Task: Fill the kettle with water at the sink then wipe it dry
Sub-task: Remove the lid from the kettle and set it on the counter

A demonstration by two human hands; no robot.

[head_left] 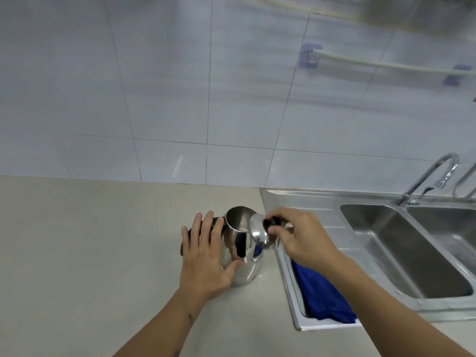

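Here, two hands, one kettle (240,249), one lid (259,234).

kettle (242,253) on counter (90,240), just left of sink unit (309,202). cloth (322,295) on drainboard, near-right of kettle. basins right of that, faucets (427,179) at far edge. towel rail (386,63) on wall above.

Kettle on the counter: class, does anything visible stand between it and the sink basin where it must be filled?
Nothing visible blocks it. The kettle stands open on the counter; the right hand holds its lid off. Only the flat drainboard lies before the sink basin; the blue cloth lies nearer the camera.
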